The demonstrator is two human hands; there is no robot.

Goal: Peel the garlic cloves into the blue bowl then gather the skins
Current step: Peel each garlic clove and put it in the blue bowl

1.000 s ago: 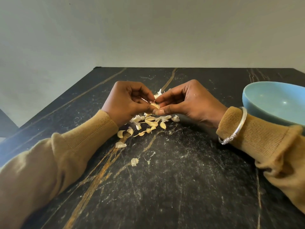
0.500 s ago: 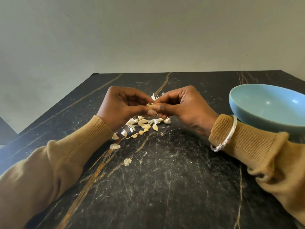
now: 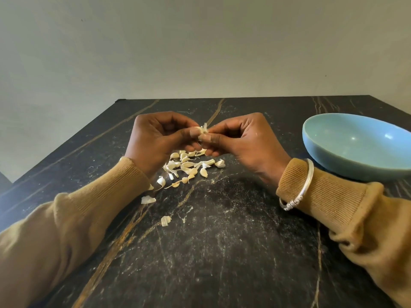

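1. Both hands meet above the dark tabletop (image 3: 222, 252), and a single garlic clove (image 3: 202, 132) is pinched between them, raised clear of the surface.
2. The left hand (image 3: 159, 141) is curled closed, its thumb pressed against the clove from the side away from the blue bowl (image 3: 355, 150).
3. The right hand (image 3: 242, 141) is closed on the clove from the bowl side, thumb and forefinger nipping at a flake of skin that sticks up from its top.
4. The clove's long axis I cannot tell; too little of it shows between the fingertips.
5. The blue bowl stands well apart from the clove, beyond the right wrist with its silver bangle (image 3: 300, 187). The right hand is plainly the nearer one to it, so I would expect that hand to carry the peeled clove over.
6. I can see nothing inside the bowl from here, though its near wall hides part of the floor.
7. The loose skins (image 3: 189, 165) lie scattered on the tabletop just beneath the hands, trailing away from the bowl towards the left sleeve (image 3: 66, 230). Gathering looks a step still to come.
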